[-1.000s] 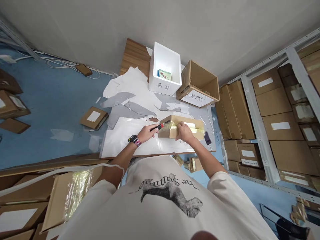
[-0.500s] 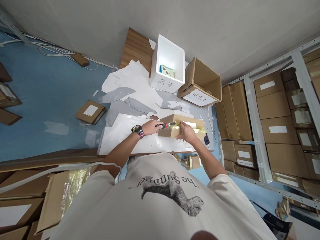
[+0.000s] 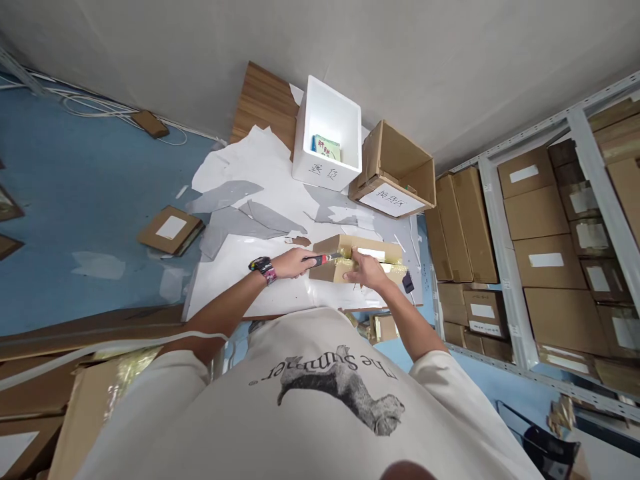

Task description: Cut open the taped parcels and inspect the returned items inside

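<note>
My left hand (image 3: 290, 263) is closed around a red and black utility knife (image 3: 325, 258). Its blade points right and meets the near left part of a cardboard box (image 3: 325, 272) on the table. Yellowish clear tape (image 3: 397, 267) and white labels run along the top of this box. My right hand (image 3: 367, 269) grips the box around its middle, thumb toward me and fingers on the top by the tape. The blade tip lies close to those fingers.
On the table (image 3: 250, 293), torn white and grey sheeting lies about. A white foam box (image 3: 325, 170) and an open carton (image 3: 393, 200) stand at the back. A black plug (image 3: 408, 283) lies right of the box. Shelves of cartons (image 3: 543, 260) rise at right.
The knife blade has shifted slightly relative to the box, and a dark gap shows more clearly between the box's top parts. Both hands keep their holds. The whole view has shifted a little.
</note>
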Motion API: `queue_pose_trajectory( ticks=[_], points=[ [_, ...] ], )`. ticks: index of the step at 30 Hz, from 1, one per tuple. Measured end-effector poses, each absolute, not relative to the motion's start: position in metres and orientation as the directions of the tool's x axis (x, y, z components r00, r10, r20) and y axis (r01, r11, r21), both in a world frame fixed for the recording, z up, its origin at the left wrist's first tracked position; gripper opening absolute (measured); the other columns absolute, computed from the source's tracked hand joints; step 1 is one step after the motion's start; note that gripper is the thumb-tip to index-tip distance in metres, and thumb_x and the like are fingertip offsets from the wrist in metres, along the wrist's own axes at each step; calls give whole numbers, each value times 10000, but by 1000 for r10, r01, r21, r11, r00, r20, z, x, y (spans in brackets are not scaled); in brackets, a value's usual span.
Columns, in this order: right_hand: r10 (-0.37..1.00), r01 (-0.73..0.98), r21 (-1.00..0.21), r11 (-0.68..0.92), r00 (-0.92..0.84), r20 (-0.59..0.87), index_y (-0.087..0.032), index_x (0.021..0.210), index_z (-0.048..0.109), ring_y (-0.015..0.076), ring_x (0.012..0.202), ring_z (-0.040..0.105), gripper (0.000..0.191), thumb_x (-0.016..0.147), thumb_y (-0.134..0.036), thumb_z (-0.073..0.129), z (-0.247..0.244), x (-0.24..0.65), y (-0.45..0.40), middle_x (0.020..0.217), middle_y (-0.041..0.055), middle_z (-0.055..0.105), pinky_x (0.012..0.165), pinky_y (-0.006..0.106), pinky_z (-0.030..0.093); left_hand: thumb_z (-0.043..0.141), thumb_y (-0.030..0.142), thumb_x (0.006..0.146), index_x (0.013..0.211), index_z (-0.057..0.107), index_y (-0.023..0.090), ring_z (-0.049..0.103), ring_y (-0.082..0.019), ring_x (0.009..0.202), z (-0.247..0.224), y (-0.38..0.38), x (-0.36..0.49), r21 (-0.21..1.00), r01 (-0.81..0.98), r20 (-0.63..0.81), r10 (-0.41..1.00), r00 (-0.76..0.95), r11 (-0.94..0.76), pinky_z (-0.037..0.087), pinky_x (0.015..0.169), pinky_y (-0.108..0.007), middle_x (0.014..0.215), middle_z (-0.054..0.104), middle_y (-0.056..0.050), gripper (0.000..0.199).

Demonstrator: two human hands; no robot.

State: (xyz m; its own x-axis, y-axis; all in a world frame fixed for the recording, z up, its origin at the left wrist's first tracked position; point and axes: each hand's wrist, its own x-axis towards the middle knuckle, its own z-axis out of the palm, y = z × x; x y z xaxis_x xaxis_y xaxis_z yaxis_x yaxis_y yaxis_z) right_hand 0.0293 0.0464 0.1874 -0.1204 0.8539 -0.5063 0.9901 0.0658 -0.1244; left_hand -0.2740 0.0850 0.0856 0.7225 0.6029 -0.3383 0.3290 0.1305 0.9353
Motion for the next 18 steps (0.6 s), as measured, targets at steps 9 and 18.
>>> queue_pose_trajectory(
  ticks=[9,18],
  points=[
    [913,980,-140,140,-183,-365,-241,1454,772,340,1182,782,366,1192,-441,615,178,46,55,1293,129,865,1080,431,566,686,694,1028,1563,762,187,581,-135,535,56,34,-287,922,97,-336,648,684,376,456,531,-255,783,708,-12,741],
    [939,975,-53,214,-220,-265,-309,1916,303,501,1774,266,928,1109,-577,674,123,68,51,1985,148,229,1386,730,323,609,677,1063,1617,753,172,687,-182,762,42,22,-324,942,55,-334,908,252,331,593,739,-316,957,796,-55,763]
  ],
)
